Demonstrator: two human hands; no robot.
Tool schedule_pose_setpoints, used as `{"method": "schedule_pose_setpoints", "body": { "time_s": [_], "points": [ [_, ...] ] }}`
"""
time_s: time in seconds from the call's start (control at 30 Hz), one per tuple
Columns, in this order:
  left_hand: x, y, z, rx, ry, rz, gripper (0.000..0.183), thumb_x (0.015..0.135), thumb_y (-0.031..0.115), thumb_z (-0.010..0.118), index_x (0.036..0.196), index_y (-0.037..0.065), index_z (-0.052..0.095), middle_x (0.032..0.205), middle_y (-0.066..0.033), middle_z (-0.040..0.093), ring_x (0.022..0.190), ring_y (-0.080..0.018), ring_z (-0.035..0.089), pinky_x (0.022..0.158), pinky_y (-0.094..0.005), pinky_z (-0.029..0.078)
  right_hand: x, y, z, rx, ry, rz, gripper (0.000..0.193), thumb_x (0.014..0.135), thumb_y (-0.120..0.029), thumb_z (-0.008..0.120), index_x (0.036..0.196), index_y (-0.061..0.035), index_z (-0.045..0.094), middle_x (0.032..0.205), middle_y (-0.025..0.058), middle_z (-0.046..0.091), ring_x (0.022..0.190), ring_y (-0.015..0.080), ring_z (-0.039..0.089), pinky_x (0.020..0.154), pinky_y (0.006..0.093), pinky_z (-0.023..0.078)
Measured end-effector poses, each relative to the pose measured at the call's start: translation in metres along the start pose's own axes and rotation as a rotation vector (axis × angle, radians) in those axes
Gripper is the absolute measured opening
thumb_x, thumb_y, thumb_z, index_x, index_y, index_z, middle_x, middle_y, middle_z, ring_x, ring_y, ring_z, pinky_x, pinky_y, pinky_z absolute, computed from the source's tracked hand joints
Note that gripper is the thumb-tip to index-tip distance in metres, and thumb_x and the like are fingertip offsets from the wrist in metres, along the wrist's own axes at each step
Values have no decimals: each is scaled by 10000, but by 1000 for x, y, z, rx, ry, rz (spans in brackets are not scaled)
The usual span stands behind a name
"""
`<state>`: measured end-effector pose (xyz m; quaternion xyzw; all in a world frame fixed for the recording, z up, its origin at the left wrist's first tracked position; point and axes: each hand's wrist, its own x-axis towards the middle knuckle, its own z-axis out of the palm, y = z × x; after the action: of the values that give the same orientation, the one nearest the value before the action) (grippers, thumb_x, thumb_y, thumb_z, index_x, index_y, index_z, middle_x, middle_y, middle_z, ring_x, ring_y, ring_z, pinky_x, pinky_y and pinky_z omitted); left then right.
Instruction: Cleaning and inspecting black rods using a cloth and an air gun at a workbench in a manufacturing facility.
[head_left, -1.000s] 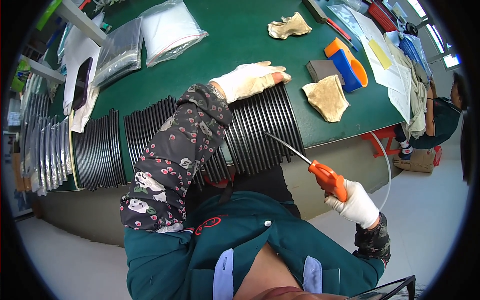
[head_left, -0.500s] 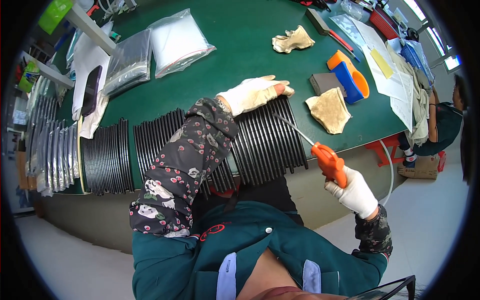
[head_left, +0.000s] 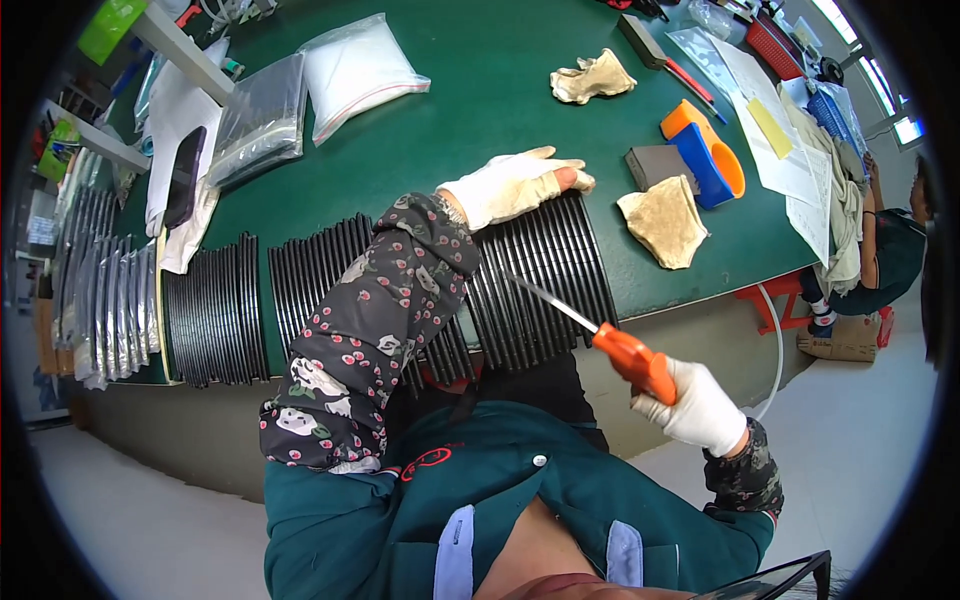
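Note:
My left hand (head_left: 515,190), in a white glove with a bare fingertip showing, lies stretched across the far ends of a row of slim black rods (head_left: 545,285). Its fingers are extended, resting on the rods. My right hand (head_left: 700,408), also gloved, is wrapped round the orange handle of an air blow gun (head_left: 635,362). The gun's thin metal nozzle points up and left over the same row of rods. More rows of black rods (head_left: 212,315) lie to the left, partly covered by my left sleeve.
Beyond the rods are filled clear bags (head_left: 360,75), a phone (head_left: 184,178) and a tan cloth (head_left: 592,78). To the right are another cloth (head_left: 668,222), a grey block (head_left: 655,165), a blue-orange holder (head_left: 705,160) and papers (head_left: 790,180). A co-worker (head_left: 895,240) sits at far right.
My right hand has swung the blow gun's nozzle leftward, from the right part of the rod row toward its left. My left hand stays on the rod ends.

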<state>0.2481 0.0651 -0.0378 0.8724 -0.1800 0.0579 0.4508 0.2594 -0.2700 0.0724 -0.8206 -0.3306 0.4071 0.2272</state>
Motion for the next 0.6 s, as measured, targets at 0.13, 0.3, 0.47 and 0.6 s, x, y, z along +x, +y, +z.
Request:
{"method": "schedule_pose_setpoints", "body": {
  "time_s": [0.13, 0.3, 0.47, 0.6],
  "points": [
    [0, -11, 7, 5, 17, -65, 452, 1059, 364, 261, 1286, 135, 578, 1342, -38, 573, 1359, -231, 417, 1180, -449, 167, 2, 0, 4, -11, -22, -64, 312, 806, -162, 707, 1090, -73, 615, 789, 180, 641, 725, 379, 620, 704, 386, 512],
    [1, -3, 4, 0, 63, -5, 414, 1041, 382, 337, 1253, 153, 608, 1334, -51, 581, 1332, -277, 434, 1160, -419, 242, 3, 6, 2, -45, 65, -70, 327, 810, -160, 707, 1108, -69, 609, 800, 176, 650, 726, 367, 627, 710, 372, 517],
    [-7, 3, -1, 42, 43, -77, 396, 1049, 320, 345, 1298, 104, 564, 1365, -52, 556, 1348, -234, 430, 1170, -416, 212, -5, -4, 3, 10, -41, -16, 288, 814, -151, 698, 1066, -46, 610, 772, 159, 642, 683, 319, 618, 696, 351, 511],
    [-20, 30, -42, 51, 81, 49, 537, 1038, 436, 296, 1340, 57, 526, 1411, -124, 501, 1386, -293, 361, 1171, -430, 198, -12, 4, 3, 35, -60, -31, 254, 813, -146, 698, 1031, -45, 615, 753, 138, 636, 663, 303, 611, 686, 345, 509]
  ]
}}
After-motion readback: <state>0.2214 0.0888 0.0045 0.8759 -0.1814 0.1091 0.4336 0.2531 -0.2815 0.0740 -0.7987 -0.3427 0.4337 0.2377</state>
